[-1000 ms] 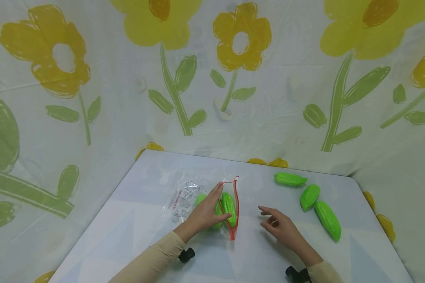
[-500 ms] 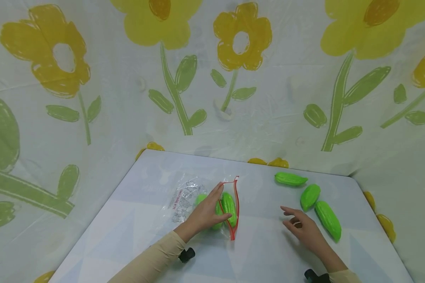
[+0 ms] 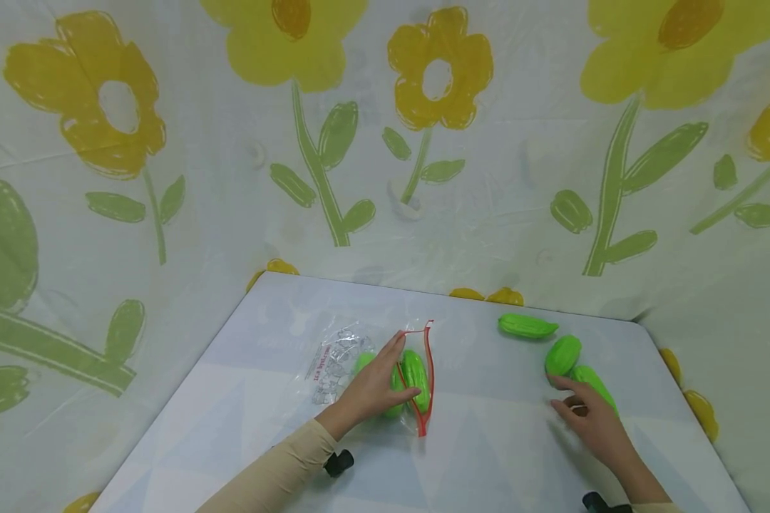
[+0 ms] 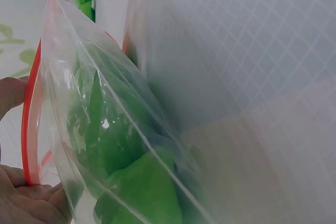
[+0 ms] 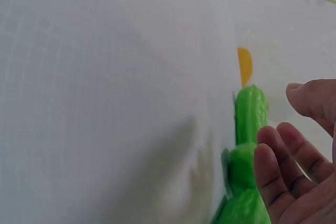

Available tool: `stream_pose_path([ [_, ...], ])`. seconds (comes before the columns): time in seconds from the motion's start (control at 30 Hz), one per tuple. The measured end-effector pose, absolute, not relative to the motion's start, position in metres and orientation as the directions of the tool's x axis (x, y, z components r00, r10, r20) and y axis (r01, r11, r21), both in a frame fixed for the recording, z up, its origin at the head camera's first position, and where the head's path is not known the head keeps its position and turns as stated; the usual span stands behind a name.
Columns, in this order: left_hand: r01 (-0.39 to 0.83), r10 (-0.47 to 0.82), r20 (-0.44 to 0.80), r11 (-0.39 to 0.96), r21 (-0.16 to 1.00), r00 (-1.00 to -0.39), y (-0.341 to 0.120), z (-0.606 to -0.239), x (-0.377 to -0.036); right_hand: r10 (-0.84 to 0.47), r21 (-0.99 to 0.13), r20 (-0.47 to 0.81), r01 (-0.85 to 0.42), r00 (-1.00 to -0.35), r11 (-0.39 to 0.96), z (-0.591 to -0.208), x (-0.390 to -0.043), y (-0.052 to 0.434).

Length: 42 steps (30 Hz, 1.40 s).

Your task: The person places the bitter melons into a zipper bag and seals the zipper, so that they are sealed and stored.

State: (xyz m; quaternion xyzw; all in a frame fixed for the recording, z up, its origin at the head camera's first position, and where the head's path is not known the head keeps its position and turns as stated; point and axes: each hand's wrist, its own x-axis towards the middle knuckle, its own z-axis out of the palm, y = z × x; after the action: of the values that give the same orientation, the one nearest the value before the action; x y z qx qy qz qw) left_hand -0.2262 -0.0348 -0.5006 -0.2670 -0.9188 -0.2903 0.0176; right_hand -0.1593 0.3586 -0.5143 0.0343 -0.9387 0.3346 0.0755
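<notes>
Three bright green gourds [image 3: 528, 326] lie on the table [image 3: 475, 456] at the right of the head view. The uppermost rests crosswise, near the others but apart from them; below it, the middle gourd [image 3: 562, 353] and the lowest gourd [image 3: 597, 382] sit just beside each other. The right hand [image 3: 593, 420] hovers at the lower right, holding nothing, its fingers loosely bent and its thumb apart from them. Its fingertips reach the bottom end of the middle gourd, and it partly hides the lowest one; whether it touches either cannot be told.

Below the centre of the frame lies a clear plastic bag [image 3: 334, 363] with its mouth to the right, its red strips [image 3: 430, 363] standing apart. More green gourds [image 3: 415, 372] show inside, one of them between the strips. The left hand [image 3: 373, 385] rests across the bag at that mouth, fingers extended and thumb spread away from them. Lower left, a tan sleeve [image 3: 276, 463] covers the arm, and a cloth [image 3: 488, 242] printed with yellow flowers fills the upper frame.
</notes>
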Motion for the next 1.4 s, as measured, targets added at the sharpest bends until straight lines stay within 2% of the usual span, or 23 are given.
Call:
stream_pose_path([
  [0.13, 0.504, 0.483, 0.190, 0.685, 0.526, -0.855, -0.035, -0.500, -0.226, 0.035, -0.588, 0.211, -0.098, -0.977, 0.803, -0.508, -0.156, 0.368],
  [0.4, 0.506, 0.484, 0.189, 0.690, 0.518, -0.854, -0.037, -0.499, -0.225, 0.088, -0.567, 0.363, -0.145, -0.928, 0.811, -0.504, -0.153, 0.385],
  [0.6, 0.512, 0.488, 0.196, 0.684, 0.520, -0.851, -0.036, -0.499, -0.225, 0.138, -0.525, 0.376, -0.088, -0.916, 0.847, -0.507, -0.152, 0.394],
  [0.77, 0.507, 0.484, 0.192, 0.685, 0.524, -0.854, -0.036, -0.499, -0.225, 0.166, -0.490, 0.315, -0.010, -0.935, 0.872, -0.511, -0.153, 0.400],
  [1.1, 0.500, 0.475, 0.196, 0.685, 0.530, -0.858, -0.035, -0.502, -0.225, 0.174, -0.557, 0.149, 0.063, -0.973, 0.828, -0.516, -0.152, 0.410],
  [1.4, 0.503, 0.481, 0.191, 0.687, 0.525, -0.856, -0.034, -0.501, -0.225, 0.226, -0.567, -0.084, 0.234, -0.970, 0.790, -0.515, -0.151, 0.413],
])
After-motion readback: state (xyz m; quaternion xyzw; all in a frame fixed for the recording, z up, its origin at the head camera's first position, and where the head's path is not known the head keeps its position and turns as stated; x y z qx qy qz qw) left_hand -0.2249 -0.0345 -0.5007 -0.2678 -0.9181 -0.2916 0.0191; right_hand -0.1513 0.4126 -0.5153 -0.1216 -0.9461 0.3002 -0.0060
